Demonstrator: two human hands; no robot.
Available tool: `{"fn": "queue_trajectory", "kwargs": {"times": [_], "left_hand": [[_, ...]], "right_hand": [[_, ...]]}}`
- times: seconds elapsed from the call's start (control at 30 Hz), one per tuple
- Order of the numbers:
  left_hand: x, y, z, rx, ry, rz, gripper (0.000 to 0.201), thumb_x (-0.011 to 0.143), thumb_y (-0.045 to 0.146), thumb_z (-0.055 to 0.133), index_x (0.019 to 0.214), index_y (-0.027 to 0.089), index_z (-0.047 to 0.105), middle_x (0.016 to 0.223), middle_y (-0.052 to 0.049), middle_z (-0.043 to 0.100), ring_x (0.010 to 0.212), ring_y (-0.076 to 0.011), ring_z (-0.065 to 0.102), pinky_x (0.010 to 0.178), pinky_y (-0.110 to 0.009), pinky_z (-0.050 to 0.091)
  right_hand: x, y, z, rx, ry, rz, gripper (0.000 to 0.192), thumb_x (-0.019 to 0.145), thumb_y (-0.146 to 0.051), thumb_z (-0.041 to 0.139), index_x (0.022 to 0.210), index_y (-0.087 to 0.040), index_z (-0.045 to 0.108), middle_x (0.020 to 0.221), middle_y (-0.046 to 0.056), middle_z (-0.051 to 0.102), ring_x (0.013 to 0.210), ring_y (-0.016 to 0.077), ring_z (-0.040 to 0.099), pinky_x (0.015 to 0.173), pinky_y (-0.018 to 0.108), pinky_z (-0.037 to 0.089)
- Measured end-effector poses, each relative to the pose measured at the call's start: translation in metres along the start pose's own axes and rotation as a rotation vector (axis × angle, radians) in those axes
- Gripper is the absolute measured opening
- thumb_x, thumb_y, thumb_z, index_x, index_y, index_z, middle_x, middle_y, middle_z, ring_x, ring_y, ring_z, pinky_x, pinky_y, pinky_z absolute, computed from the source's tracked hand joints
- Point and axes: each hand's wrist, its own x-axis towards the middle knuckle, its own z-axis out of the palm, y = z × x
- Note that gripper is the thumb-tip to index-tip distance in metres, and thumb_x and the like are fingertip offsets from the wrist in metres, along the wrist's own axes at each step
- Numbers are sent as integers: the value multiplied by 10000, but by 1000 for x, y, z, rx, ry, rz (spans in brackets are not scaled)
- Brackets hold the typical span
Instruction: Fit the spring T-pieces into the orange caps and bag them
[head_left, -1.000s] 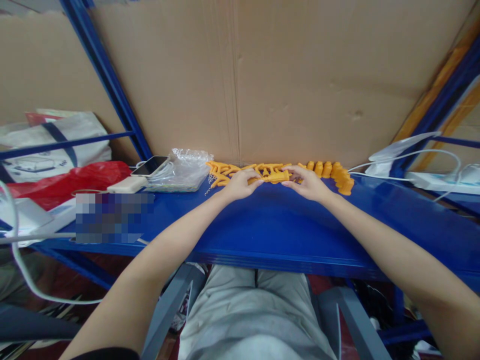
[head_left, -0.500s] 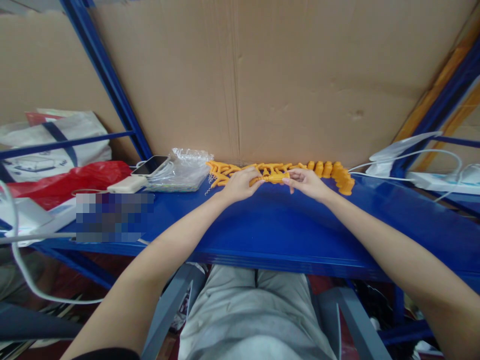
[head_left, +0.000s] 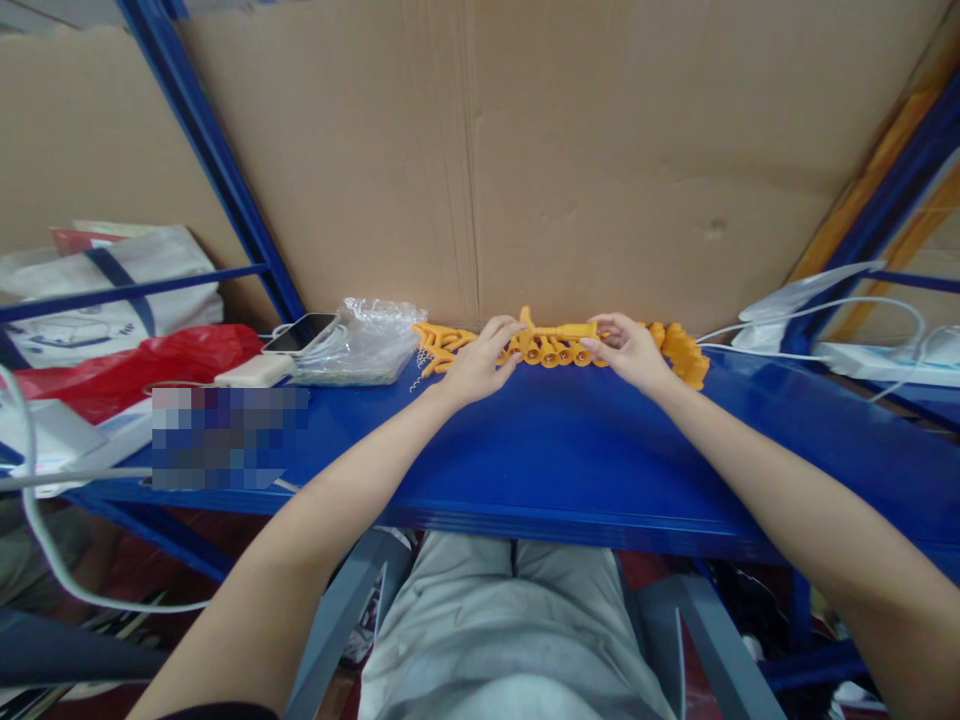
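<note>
My right hand (head_left: 628,348) pinches the right end of an orange plastic corkscrew (head_left: 568,331), which lies sideways with its T-shaped handle at the left and a tubular sleeve at the right. Whether a metal screw sits inside is hidden. Beside the handle, my left hand (head_left: 484,362) is open, thumb and fingers apart; its fingertips are close to the handle, and contact is unclear. Beneath the held corkscrew, several orange pieces with round flared ends (head_left: 550,357) line up. Left of my left hand lie orange handles (head_left: 435,338) with metal spirals (head_left: 420,372).
More orange sleeves (head_left: 686,360) stand in a curved row at the right on the blue table (head_left: 570,450). A clear plastic bag (head_left: 367,345), a phone (head_left: 301,332) and a red bag (head_left: 172,365) are at the left. Cardboard (head_left: 600,150) forms the back wall.
The corkscrew has moved slightly right and up with my right hand, its T-handle now showing. My left hand's fingers have come apart. The flared-end row beneath has come into view.
</note>
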Motion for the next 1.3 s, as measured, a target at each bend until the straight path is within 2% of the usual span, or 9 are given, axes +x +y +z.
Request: {"fn": "queue_trajectory", "kwargs": {"times": [0.13,0.23,0.37,0.53,0.7,0.87,1.0,1.17,1.3], "left_hand": [[0,-3,-1,12,-55,-5,302,944,199,531,1224,145,630,1266,-139,631,991,-188,673,868,-336,569],[-1,-6,2,32,-88,-5,232,941,190,539,1121,150,681,1163,-115,677,947,-182,681,873,-339,567],[-2,-8,5,51,-112,12,194,925,164,550,1024,176,717,1070,-82,714,973,-193,693,878,-347,567],[-1,-7,4,49,-140,12,187,916,145,562,1000,167,729,1034,-81,727,928,-198,708,829,-343,577],[0,-6,5,48,-166,33,174,920,146,554,938,162,727,962,-75,731,914,-199,703,843,-356,577],[0,-10,8,29,-183,49,185,921,158,541,897,167,724,922,-71,731,892,-206,699,855,-389,576],[0,-10,8,16,-197,58,182,926,169,549,858,168,718,881,-68,727,845,-207,698,820,-384,573],[1,-10,2,91,-251,10,194,914,182,547,908,172,741,948,-85,742,909,-226,709,845,-378,573],[-1,-22,-7,234,-307,-87,279,820,122,532,962,183,765,1020,-99,750,968,-250,713,878,-371,577]], "right_hand": [[3,11,-27,-429,192,-156,338,863,-326,655,1176,-205,616,1195,151,679,1039,308,661,933,482,536],[2,20,-41,-633,154,-211,303,896,-190,509,1178,-186,621,1254,184,649,1161,332,615,1002,477,496],[1,36,-39,-778,53,-218,433,875,-105,399,1239,-189,617,1279,159,636,1192,331,614,995,491,508],[2,50,-28,-856,-2,-232,519,879,-91,368,1323,-188,619,1318,163,638,1224,327,606,1012,522,500],[0,46,-20,-913,-73,-246,548,923,-119,341,1413,-139,585,1400,177,612,1290,317,580,1036,498,485],[-3,43,-6,-1000,-205,-242,530,968,-171,336,1427,-123,596,1425,188,615,1328,343,558,1043,553,457],[-5,46,-2,-1029,-175,-205,586,947,-121,333,1473,-223,571,1475,149,585,1350,345,544,1090,662,364],[-8,47,-1,-1060,-183,-176,596,932,-180,403,1516,-205,518,1573,159,469,1422,377,466,1128,713,282],[-10,45,-1,-1068,-191,-183,653,901,-174,444,1551,-236,465,1594,140,445,1454,379,422,1141,733,243]]}}
